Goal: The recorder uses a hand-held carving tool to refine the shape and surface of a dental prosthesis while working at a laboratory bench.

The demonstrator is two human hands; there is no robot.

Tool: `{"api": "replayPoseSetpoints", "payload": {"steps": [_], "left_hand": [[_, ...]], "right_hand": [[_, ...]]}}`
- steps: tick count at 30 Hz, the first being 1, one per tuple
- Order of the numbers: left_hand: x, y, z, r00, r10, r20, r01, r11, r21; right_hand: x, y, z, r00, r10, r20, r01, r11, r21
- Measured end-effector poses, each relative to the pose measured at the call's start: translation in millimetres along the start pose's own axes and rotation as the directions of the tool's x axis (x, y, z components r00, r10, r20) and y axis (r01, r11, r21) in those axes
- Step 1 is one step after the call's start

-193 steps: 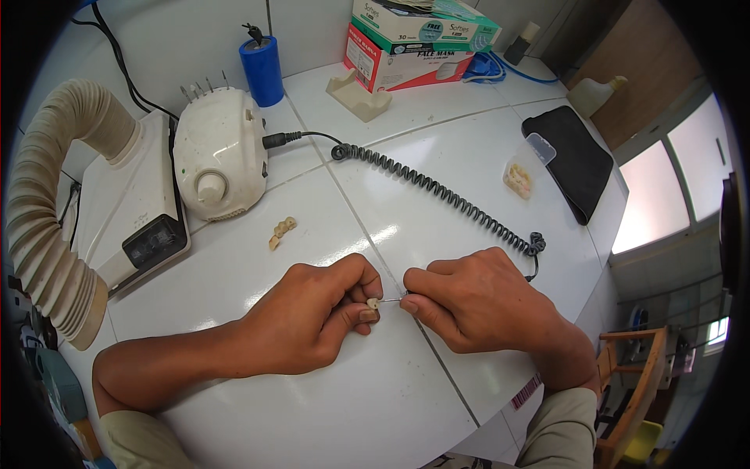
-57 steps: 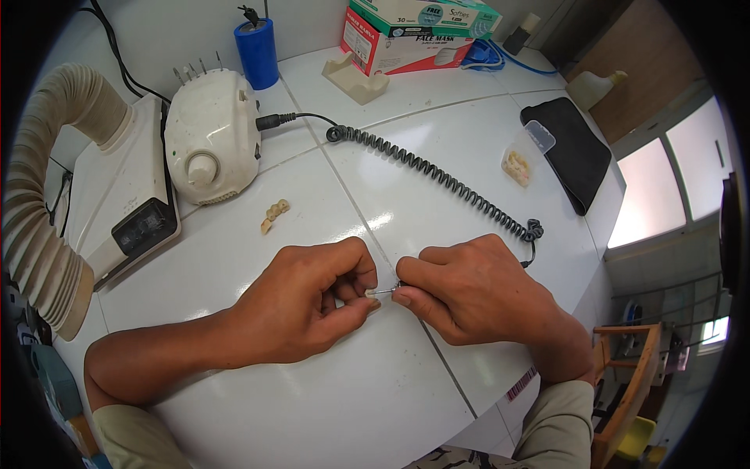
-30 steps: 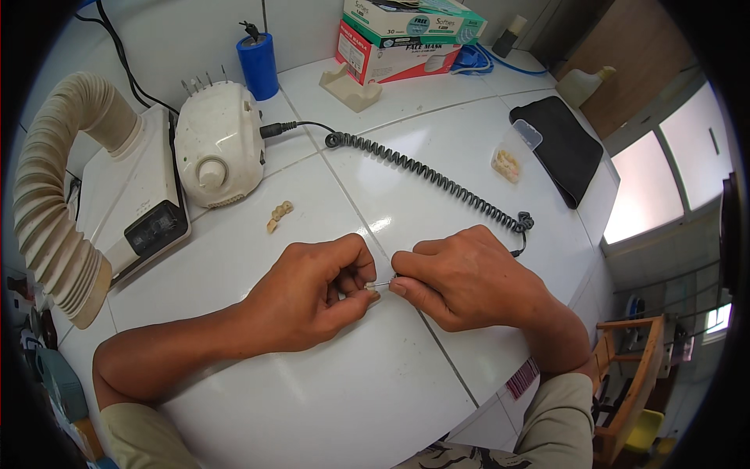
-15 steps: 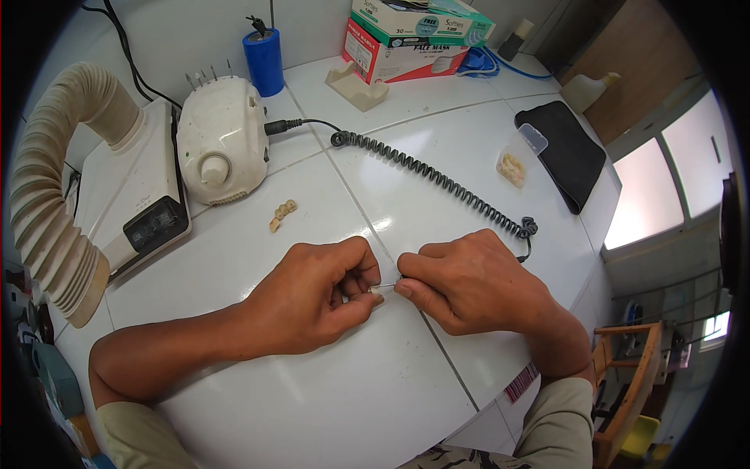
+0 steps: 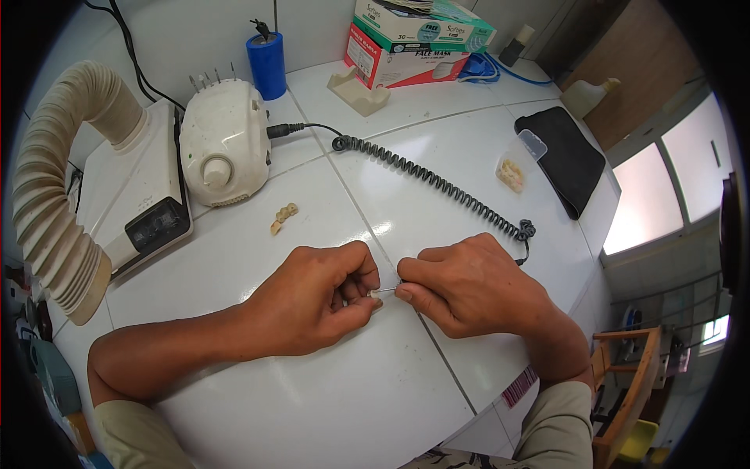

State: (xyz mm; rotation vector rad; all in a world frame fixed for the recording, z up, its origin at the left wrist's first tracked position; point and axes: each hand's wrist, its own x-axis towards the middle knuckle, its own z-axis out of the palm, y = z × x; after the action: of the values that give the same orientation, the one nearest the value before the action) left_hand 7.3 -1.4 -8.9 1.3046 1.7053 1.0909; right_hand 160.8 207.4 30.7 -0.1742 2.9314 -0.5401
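Over the near part of the white tiled table, my left hand [image 5: 316, 297] pinches a small pale dental crown [image 5: 375, 295] between thumb and fingers, which hide most of it. My right hand [image 5: 476, 285] is closed around a rotary handpiece, largely covered by the fingers. Its thin metal bur [image 5: 387, 290] points left and meets the crown or comes very close to it. From behind the right hand a black coiled cord [image 5: 430, 176] runs to a white micromotor control unit [image 5: 223, 144] with a round knob. A tooth-coloured dental bridge [image 5: 284, 216] lies beyond my left hand.
At the left stands a white dust extractor [image 5: 129, 184] with a ribbed hose [image 5: 39, 180]. Along the back are a blue cylinder [image 5: 267, 66], a beige holder [image 5: 357, 94] and stacked mask boxes [image 5: 414, 62]. A small clear box [image 5: 511, 173] sits beside a black pouch [image 5: 570, 156].
The whole view has shifted very slightly. Both hands keep the same grips, and the bur stays at the crown.
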Motion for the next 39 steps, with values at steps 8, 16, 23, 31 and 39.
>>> {"api": "replayPoseSetpoints", "payload": {"steps": [8, 16, 23, 31, 39], "left_hand": [[0.0, 0.5, -0.8, 1.0, -0.002, 0.003, 0.002, 1.0, 0.008], [-0.2, 2.8, -1.1, 1.0, -0.02, 0.006, 0.02, 1.0, -0.001], [0.1, 1.1, -0.1, 1.0, -0.005, 0.0, 0.005, 1.0, -0.007], [-0.2, 2.8, -1.2, 1.0, -0.023, 0.006, 0.023, 1.0, -0.009], [0.0, 2.9, -1.5, 1.0, -0.006, -0.001, 0.006, 1.0, -0.005]], "right_hand": [[0.1, 0.4, -0.3, 1.0, -0.008, -0.015, 0.008, 1.0, -0.002], [-0.2, 3.0, -0.5, 1.0, -0.019, 0.0, 0.019, 1.0, 0.013], [0.5, 1.9, -1.6, 1.0, -0.012, 0.018, 0.012, 1.0, 0.012], [0.4, 0.4, -0.8, 1.0, -0.01, -0.002, 0.01, 1.0, 0.001], [0.6, 0.5, -0.7, 1.0, 0.005, 0.001, -0.005, 1.0, 0.009]]}}
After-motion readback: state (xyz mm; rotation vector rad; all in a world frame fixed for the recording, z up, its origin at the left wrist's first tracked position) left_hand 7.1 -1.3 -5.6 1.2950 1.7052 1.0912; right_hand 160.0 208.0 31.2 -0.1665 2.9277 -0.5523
